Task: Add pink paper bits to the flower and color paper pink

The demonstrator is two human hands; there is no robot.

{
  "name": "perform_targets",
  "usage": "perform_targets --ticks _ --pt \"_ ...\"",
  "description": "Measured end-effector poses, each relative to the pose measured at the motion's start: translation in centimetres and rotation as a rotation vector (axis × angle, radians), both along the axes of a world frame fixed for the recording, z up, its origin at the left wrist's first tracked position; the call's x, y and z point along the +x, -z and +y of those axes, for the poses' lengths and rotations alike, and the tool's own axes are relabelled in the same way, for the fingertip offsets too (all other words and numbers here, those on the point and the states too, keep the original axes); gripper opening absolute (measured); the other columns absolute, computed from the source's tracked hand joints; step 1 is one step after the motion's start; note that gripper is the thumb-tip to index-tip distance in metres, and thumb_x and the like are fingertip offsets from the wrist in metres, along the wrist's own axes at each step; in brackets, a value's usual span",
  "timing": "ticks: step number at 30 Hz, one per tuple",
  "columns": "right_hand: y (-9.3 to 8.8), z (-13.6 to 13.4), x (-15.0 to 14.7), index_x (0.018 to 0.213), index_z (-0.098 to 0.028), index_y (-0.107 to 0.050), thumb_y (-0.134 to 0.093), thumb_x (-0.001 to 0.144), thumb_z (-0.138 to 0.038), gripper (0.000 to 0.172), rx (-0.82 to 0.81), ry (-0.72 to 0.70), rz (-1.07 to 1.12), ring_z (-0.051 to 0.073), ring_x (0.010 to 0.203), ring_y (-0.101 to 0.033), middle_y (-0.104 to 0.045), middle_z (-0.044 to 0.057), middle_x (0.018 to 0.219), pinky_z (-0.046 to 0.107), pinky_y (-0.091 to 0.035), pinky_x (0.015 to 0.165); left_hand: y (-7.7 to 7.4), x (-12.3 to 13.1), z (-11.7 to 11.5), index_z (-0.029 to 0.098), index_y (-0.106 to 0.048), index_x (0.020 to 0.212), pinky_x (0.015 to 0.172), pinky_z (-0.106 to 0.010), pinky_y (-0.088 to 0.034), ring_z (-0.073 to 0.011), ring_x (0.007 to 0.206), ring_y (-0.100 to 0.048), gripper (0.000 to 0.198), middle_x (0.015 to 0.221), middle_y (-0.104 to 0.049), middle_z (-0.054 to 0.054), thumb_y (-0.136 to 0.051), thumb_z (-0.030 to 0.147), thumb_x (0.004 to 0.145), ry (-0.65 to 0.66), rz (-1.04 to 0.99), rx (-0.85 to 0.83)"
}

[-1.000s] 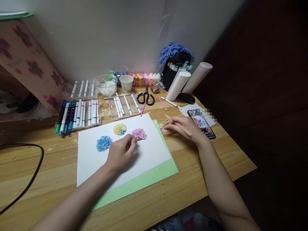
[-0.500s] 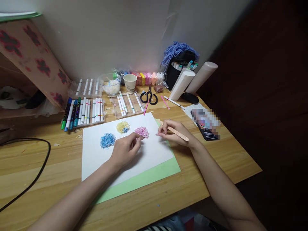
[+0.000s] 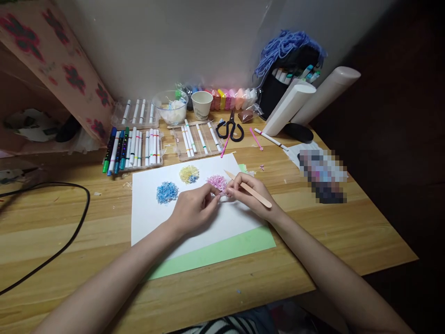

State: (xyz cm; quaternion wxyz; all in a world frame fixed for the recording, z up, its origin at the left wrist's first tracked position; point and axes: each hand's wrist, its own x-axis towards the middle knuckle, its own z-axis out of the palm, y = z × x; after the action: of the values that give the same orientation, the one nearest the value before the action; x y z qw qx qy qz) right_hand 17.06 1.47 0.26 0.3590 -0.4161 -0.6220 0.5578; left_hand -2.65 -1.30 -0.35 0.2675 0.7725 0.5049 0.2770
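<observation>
A white sheet of paper (image 3: 153,232) bears three fluffy clumps of shredded bits: a blue clump (image 3: 167,192), a yellow clump (image 3: 188,173) with a blue patch, and a pink clump (image 3: 216,182). My right hand (image 3: 255,197) grips a wooden craft stick (image 3: 255,194), one end pointed, slanting across its fingers; its fingertips are pinched beside the pink clump. Just below that clump, my left hand (image 3: 194,208) rests on the sheet with thumb and forefinger closed, almost meeting the right fingertips. Whatever lies between those fingertips is too small to make out.
Green paper (image 3: 222,250) lies under the white sheet. Behind stand marker trays (image 3: 170,144), black scissors (image 3: 231,127), a paper cup (image 3: 202,104) and a plastic bowl (image 3: 170,109). White bottles (image 3: 292,109) and a blurred phone (image 3: 323,181) are at right. A black cable (image 3: 74,232) curves at left.
My right hand has moved left toward my left hand, so their fingertips now come together at the pink clump. The craft stick stays in my right hand. The camera view has shifted.
</observation>
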Motion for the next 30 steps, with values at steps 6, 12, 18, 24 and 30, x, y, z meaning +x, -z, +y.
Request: perform_targets --ticks 6,12,18,24,30 --pt "-0.4 0.2 0.8 0.089 -0.02 -0.057 -0.034 0.095 -0.042 0.033 0.041 0.102 0.132 0.014 0.062 -0.051 -0.059 0.001 0.069 0.027 -0.042 0.06 -0.1 -0.2 0.5 0.018 -0.059 0.074 0.052 -0.022 -0.031 -0.009 0.051 -0.046 0.013 0.056 -0.054 0.004 -0.056 0.028 0.081 -0.121 0.012 -0.069" --pt "-0.2 -0.4 0.7 0.075 -0.019 -0.057 -0.035 0.096 -0.043 0.039 0.103 0.032 0.067 0.013 0.058 -0.048 -0.054 0.0 0.061 0.027 -0.037 0.058 -0.3 0.2 0.5 0.018 -0.056 0.068 0.052 -0.023 -0.031 -0.01 0.05 -0.046 0.018 0.054 -0.053 0.003 -0.056 0.032 0.08 -0.208 0.021 -0.082" --pt "0.2 -0.9 0.2 0.078 -0.019 -0.057 -0.035 0.097 -0.045 0.039 0.131 -0.059 -0.065 0.011 0.059 -0.049 -0.054 -0.001 0.062 0.026 -0.037 0.058 -0.3 0.4 0.6 0.018 -0.053 0.068 0.052 -0.023 -0.032 -0.0101 0.051 -0.047 0.017 0.055 -0.054 0.004 -0.056 0.031 0.08 -0.233 0.036 -0.072" --pt "0.1 -1.0 -0.1 0.079 -0.019 -0.057 -0.034 0.097 -0.045 0.039 0.178 -0.066 -0.125 0.012 0.06 -0.051 -0.054 -0.001 0.063 0.026 -0.038 0.059 -0.2 0.5 0.4 0.019 -0.051 0.069 0.052 -0.023 -0.032 -0.0101 0.051 -0.048 0.014 0.055 -0.054 0.005 -0.056 0.027 0.079 -0.241 0.037 -0.066" --pt "0.3 -1.1 -0.3 0.078 -0.019 -0.056 -0.034 0.097 -0.044 0.039 0.202 -0.057 -0.14 0.012 0.06 -0.051 -0.054 -0.001 0.064 0.027 -0.038 0.058 -0.1 0.5 0.5 0.019 -0.051 0.068 0.052 -0.024 -0.031 -0.0104 0.051 -0.048 0.014 0.055 -0.055 0.004 -0.056 0.028 0.079 -0.238 0.059 -0.071"
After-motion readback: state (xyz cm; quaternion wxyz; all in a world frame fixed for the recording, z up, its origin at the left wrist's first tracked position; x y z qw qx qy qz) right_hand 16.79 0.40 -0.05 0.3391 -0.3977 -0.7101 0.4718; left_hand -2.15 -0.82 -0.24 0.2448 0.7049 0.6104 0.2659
